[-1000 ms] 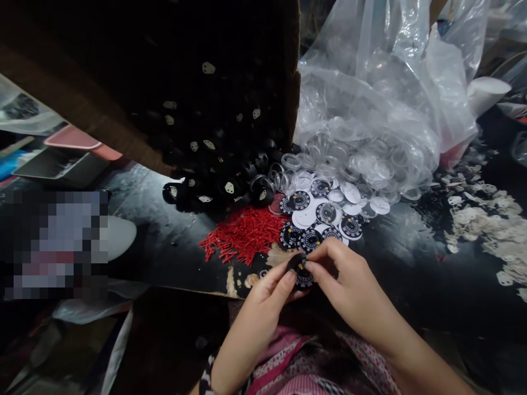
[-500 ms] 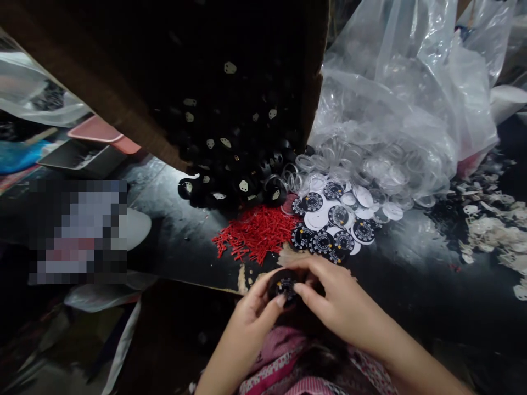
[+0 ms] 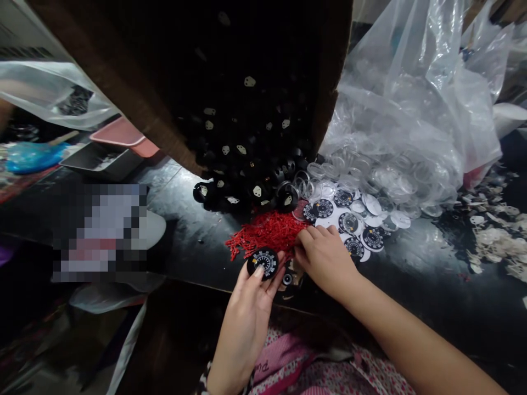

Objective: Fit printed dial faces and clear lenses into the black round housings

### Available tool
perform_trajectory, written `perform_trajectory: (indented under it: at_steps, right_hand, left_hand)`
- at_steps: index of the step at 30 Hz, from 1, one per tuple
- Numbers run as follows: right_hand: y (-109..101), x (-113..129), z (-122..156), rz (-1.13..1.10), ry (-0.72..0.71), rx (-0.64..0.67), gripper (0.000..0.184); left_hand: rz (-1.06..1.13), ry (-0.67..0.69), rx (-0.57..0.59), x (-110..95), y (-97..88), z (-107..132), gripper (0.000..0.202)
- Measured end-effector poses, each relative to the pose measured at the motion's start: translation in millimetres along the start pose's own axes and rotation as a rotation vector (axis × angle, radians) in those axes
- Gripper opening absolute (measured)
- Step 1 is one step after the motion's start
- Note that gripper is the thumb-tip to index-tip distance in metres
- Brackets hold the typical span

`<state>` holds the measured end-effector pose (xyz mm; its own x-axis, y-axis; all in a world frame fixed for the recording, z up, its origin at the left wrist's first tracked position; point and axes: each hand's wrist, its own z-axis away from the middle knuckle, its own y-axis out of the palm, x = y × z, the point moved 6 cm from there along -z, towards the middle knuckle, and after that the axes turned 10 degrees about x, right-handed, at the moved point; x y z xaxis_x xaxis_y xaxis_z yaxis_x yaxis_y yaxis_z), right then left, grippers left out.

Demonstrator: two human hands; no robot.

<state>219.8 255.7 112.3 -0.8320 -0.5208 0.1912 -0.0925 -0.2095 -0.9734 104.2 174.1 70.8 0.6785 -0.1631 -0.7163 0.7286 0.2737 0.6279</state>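
Note:
My left hand (image 3: 249, 310) is closed on a round black gauge case (image 3: 269, 257) with a black-and-white dial face turned up; its thumb presses on the face. At the right edge of a heap of thin red pointers (image 3: 259, 233), my right hand (image 3: 329, 260) has its fingers curled down, and their tips are hidden. Beside that hand lie printed dial discs (image 3: 348, 223), some black-faced and some white side up. A small round black part (image 3: 287, 279) with a pale ring sits between my hands near the table edge.
Black cases (image 3: 257, 192) spill from a tipped cardboard box (image 3: 135, 109). Clear plastic rings (image 3: 346, 164) lie before a big clear bag (image 3: 403, 99). Pale metal plates (image 3: 498, 241) are heaped at right. A pink tray (image 3: 119, 131) and a grey tray (image 3: 102, 164) stand at left.
My hands have parted. The left has raised the gauge case forward, its face now plain to see; the right has let go of it and reached to the red pointers. The view has shifted slightly.

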Motion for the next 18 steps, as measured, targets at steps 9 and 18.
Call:
perform_trajectory:
  at_steps: [9, 18]
  right_hand:
    - [-4, 2, 24, -0.212, -0.06, -0.113, 0.009]
    - [-17, -8, 45, -0.453, -0.1, -0.251, 0.014]
  left_hand:
    - [-0.043, 0.016, -0.058, 9, 3.0, 0, 0.037]
    - [-0.053, 0.046, 0.005, 1, 16.2, 1, 0.04]
